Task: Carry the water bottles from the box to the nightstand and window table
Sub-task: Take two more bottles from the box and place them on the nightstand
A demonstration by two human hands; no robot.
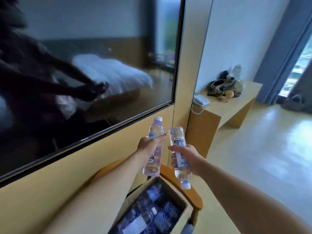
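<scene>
My left hand [148, 146] grips a clear water bottle [154, 132] upright, white cap on top. My right hand [184, 154] grips a second water bottle [177, 137] upside down, its white cap pointing down toward the box. Both bottles are held in the air in front of the wall. Below them an open cardboard box [183, 202] holds several more bottles with purple labels; it sits on a wooden chair [194, 195]. The nightstand and the window table are not in view.
A large dark TV [84, 65] hangs on the wall at left, reflecting a bed. A low wooden bench [236, 105] at right carries a white telephone [200, 99], bags and other items. Grey curtains [278, 53] and a window are at far right; pale floor lies between.
</scene>
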